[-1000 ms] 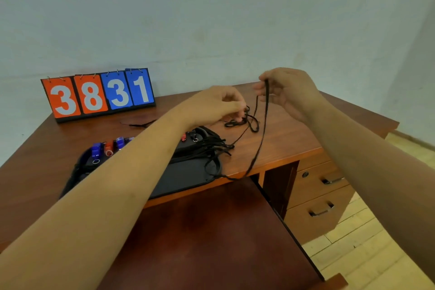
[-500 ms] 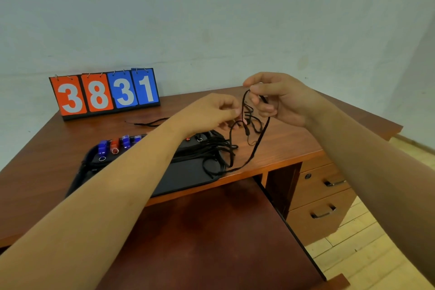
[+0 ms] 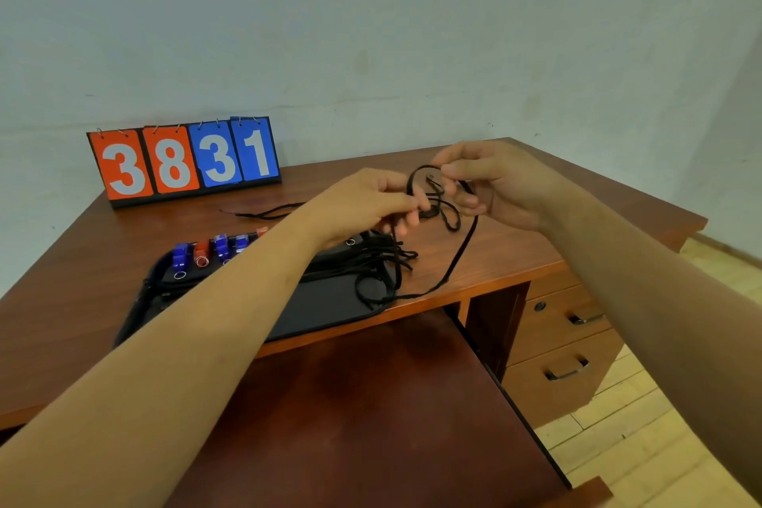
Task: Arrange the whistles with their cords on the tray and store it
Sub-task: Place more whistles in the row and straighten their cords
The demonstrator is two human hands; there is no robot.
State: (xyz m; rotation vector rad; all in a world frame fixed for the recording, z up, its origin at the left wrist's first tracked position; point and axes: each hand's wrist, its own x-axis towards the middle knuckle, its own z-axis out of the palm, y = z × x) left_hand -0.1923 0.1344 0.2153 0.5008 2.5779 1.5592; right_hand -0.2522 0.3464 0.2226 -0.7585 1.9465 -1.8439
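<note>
What worries me first is the left of the tray: the whistles, blue and red, sit in a neat row along its far left edge, and I judge that any tug coming through the cords could pull them out of line. At the tray's right end a heap of cords lies bunched. The cord I am working on runs down from my hands to the tray's near right corner, where it curls in among that heap. I cannot tell whether it is only resting there or caught. If I lift or pull hard, I expect the heap to be dragged off the tray. The tray could even slide, since it lies close to the front edge of the desk. The small loops hanging between my hands could also cinch into a knot if I draw them apart too fast.

Above the tray's right end, my left hand is curled, its fingertips pinching the cord where the loops gather. Just right of it, my right hand pinches the top of the loop between thumb and forefinger, with the other fingers loosely bent beneath. Something small glints by that thumb, too small for me to identify. Neither hand touches the tray.
</note>
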